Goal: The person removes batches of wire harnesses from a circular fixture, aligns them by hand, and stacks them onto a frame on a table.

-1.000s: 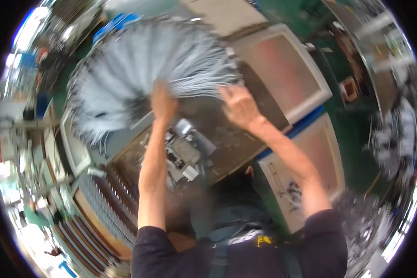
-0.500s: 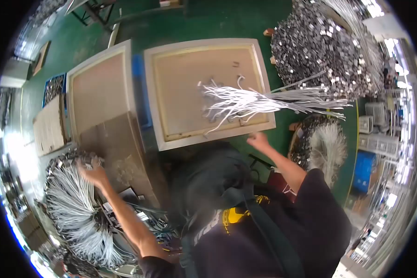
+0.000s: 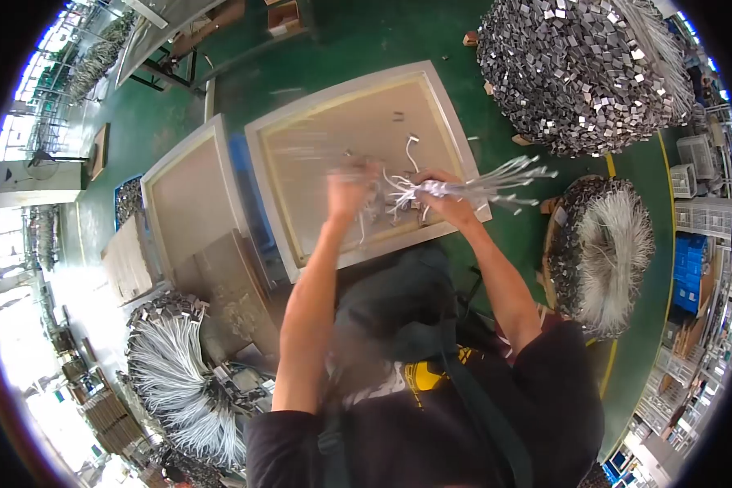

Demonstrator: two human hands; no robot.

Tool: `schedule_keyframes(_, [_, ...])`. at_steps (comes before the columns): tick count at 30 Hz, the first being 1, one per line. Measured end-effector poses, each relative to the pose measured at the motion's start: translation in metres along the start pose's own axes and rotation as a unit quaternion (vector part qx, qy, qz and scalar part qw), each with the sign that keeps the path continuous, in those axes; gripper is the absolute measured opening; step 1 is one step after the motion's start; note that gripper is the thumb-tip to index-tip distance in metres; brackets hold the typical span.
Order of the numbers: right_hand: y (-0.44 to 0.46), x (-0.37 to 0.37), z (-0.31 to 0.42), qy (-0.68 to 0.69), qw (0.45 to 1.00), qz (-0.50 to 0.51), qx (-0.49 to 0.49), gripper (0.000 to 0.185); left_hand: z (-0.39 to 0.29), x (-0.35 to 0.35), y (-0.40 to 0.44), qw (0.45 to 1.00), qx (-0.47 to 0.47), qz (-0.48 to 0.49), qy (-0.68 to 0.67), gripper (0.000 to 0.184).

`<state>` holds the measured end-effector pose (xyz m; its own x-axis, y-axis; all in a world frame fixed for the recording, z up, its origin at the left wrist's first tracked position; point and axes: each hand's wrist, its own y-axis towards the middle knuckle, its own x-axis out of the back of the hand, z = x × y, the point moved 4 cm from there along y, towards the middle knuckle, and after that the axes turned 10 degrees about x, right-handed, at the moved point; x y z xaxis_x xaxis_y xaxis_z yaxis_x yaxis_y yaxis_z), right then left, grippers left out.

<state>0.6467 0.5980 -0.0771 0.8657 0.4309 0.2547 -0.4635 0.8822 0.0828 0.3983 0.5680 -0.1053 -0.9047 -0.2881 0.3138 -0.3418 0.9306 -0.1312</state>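
Observation:
In the head view, a bundle of white wires [image 3: 504, 180] lies across the right part of a framed tray [image 3: 307, 130]. My right hand [image 3: 447, 199] has its fingers wrapped round the middle of the bundle, and the loose ends fan out past the tray's right edge. My left hand [image 3: 351, 193] is over the tray, just left of the bundle, and is smeared by motion. Whether it holds anything cannot be made out. Some wire ends with small dark tips [image 3: 413, 145] rest on the tray surface around both hands.
A big heap of wires with grey block-like ends [image 3: 577, 73] stands at upper right. Below it is a round stack of white wires [image 3: 614, 244]. Another wire stack [image 3: 167, 358] is at lower left, beside a second framed tray [image 3: 191, 179] and cardboard [image 3: 126, 256].
My left hand has moved from the lower-left wire stack to over the tray. My right hand has come from the tray's near edge and taken hold of the wire bundle. The view has shifted.

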Motion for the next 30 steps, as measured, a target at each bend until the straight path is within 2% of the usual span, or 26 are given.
schedule_keyframes(1, [0.0, 0.007, -0.005, 0.075, 0.996, -0.04, -0.039, 0.024, -0.036, 0.037, -0.005, 0.997, 0.022, -0.061, -0.036, 0.03])
schedule_keyframes(2, [0.003, 0.016, -0.011, 0.147, 0.983, -0.076, -0.075, 0.022, -0.043, 0.069, -0.007, 0.989, 0.032, -0.12, -0.077, 0.035])
schedule_keyframes(4, [0.016, 0.038, -0.024, 0.174, 0.954, -0.234, -0.067, 0.012, -0.042, 0.122, -0.01, 0.954, 0.017, -0.217, -0.208, 0.039])
schedule_keyframes(6, [0.031, 0.054, -0.029, 0.235, 0.918, -0.308, -0.083, 0.011, -0.057, 0.157, -0.021, 0.921, -0.002, -0.261, -0.289, 0.041])
schedule_keyframes(10, [0.056, 0.038, -0.01, 0.168, 0.942, -0.277, -0.091, 0.012, -0.073, 0.16, -0.038, 0.923, 0.022, -0.31, -0.228, 0.039])
schedule_keyframes(12, [0.061, 0.019, -0.008, -0.004, 0.988, -0.149, -0.041, 0.022, -0.041, 0.159, -0.036, 0.921, 0.024, -0.307, -0.237, 0.04])
schedule_keyframes(13, [0.057, 0.012, 0.0, -0.068, 0.991, -0.108, -0.032, 0.034, -0.035, 0.162, -0.043, 0.914, 0.035, -0.321, -0.244, 0.04])
schedule_keyframes(14, [0.054, 0.014, 0.007, -0.064, 0.992, -0.101, -0.027, 0.034, -0.03, 0.165, -0.047, 0.907, 0.044, -0.335, -0.253, 0.041])
schedule_keyframes(15, [0.046, 0.015, 0.014, -0.123, 0.992, -0.005, 0.0, 0.043, -0.036, 0.168, -0.053, 0.904, 0.046, -0.343, -0.25, 0.041])
schedule_keyframes(16, [0.035, 0.012, 0.021, -0.18, 0.979, 0.096, 0.029, 0.052, -0.048, 0.172, -0.062, 0.892, 0.048, -0.361, -0.268, 0.042])
schedule_keyframes(17, [0.022, 0.01, 0.019, -0.279, 0.942, 0.169, -0.081, 0.06, -0.057, 0.178, -0.069, 0.877, 0.046, -0.38, -0.29, 0.043])
schedule_keyframes(18, [0.01, 0.012, 0.016, -0.373, 0.878, 0.235, -0.186, 0.068, -0.062, 0.184, -0.075, 0.871, 0.046, -0.394, -0.29, 0.043])
schedule_keyframes(19, [0.005, 0.01, 0.011, -0.374, 0.877, 0.244, -0.179, 0.068, -0.068, 0.19, -0.079, 0.874, 0.037, -0.387, -0.292, 0.043])
schedule_keyframes(21, [-0.012, -0.006, -0.009, -0.351, 0.812, 0.426, -0.191, 0.09, -0.078, 0.198, -0.086, 0.871, 0.026, -0.379, -0.313, 0.043])
schedule_keyframes(22, [-0.01, -0.018, 0.003, -0.351, 0.81, 0.431, -0.185, 0.09, -0.084, 0.201, -0.088, 0.867, 0.025, -0.387, -0.312, 0.043])
schedule_keyframes(24, [-0.007, -0.065, 0.052, -0.217, 0.896, 0.386, -0.031, 0.112, -0.095, 0.201, -0.096, 0.859, 0.036, -0.382, -0.34, 0.041])
schedule_keyframes(26, [0.018, -0.108, 0.12, -0.144, 0.926, 0.338, 0.088, 0.131, -0.109, 0.199, -0.1, 0.852, 0.038, -0.383, -0.354, 0.04])
schedule_keyframes(28, [0.037, -0.156, 0.159, -0.083, 0.939, 0.249, 0.222, 0.134, -0.126, 0.192, -0.107, 0.847, 0.041, -0.384, -0.366, 0.038])
schedule_keyframes(30, [0.041, -0.223, 0.156, -0.025, 0.924, 0.132, 0.359, 0.113, -0.144, 0.188, -0.114, 0.834, 0.04, -0.376, -0.402, 0.035])
